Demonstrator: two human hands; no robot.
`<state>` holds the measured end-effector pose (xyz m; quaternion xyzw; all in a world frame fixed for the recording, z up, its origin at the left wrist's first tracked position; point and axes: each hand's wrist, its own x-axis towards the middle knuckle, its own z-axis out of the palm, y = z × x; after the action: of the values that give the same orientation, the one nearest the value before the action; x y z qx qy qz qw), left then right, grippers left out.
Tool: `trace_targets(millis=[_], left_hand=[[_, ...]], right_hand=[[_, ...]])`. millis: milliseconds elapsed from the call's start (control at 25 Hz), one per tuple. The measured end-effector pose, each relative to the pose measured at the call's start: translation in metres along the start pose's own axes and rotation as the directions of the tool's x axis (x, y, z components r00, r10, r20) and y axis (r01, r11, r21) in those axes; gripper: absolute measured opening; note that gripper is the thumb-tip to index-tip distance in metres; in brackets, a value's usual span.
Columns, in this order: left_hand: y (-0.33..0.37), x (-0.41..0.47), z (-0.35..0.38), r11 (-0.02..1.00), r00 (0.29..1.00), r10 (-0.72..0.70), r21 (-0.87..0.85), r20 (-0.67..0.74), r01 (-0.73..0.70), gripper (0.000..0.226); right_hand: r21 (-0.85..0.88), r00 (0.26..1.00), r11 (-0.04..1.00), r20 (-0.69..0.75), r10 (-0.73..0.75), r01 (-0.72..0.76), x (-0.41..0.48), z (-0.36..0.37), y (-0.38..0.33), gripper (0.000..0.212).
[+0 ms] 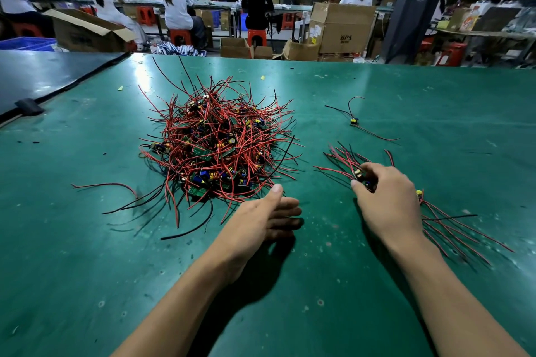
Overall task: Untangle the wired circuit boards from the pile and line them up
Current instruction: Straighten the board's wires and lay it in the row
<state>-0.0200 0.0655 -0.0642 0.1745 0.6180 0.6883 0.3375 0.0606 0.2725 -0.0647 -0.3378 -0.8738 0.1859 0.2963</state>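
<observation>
The only legible lettering is "BPS", printed in dark capitals on the front of a large brown cardboard box point(343, 29) that stands beyond the far edge of the bench point(406, 90), right of centre. A line of smaller print just below those letters is too small to read. White labels on the left part of the same box are blurred, as is the print on a colourful carton point(470, 20) farther right
</observation>
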Motion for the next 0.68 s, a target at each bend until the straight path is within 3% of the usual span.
trace_targets(millis=[120,240,360,520,680], left_hand=[[-0.001,0.0,0.0,1.0,1.0,0.007,0.0,-0.029,-0.007,0.039],[-0.002,-0.002,0.0,0.998,0.996,0.013,-0.053,-0.089,-0.017,0.022],[-0.002,-0.002,-0.004,0.991,0.966,0.109,-0.044,-0.233,-0.123,0.009],[-0.001,0.003,-0.013,0.975,0.872,0.222,0.097,-0.436,-0.2,0.02],[-0.005,0.011,-0.018,0.91,0.884,0.287,0.393,-0.368,-0.132,0.022]], right_hand=[[-0.066,0.999,0.998,0.047,-0.007,0.01,0.0,-0.001,0.001,0.039],[0.008,0.997,0.997,0.017,-0.079,0.079,-0.008,0.001,-0.008,0.03],[0.099,0.979,0.976,0.036,-0.2,0.195,-0.023,0.01,-0.024,0.018],[0.252,0.933,0.927,0.16,-0.323,0.278,-0.043,0.03,-0.043,0.016],[0.31,0.909,0.911,0.228,-0.35,0.273,-0.049,0.039,-0.049,0.023]])
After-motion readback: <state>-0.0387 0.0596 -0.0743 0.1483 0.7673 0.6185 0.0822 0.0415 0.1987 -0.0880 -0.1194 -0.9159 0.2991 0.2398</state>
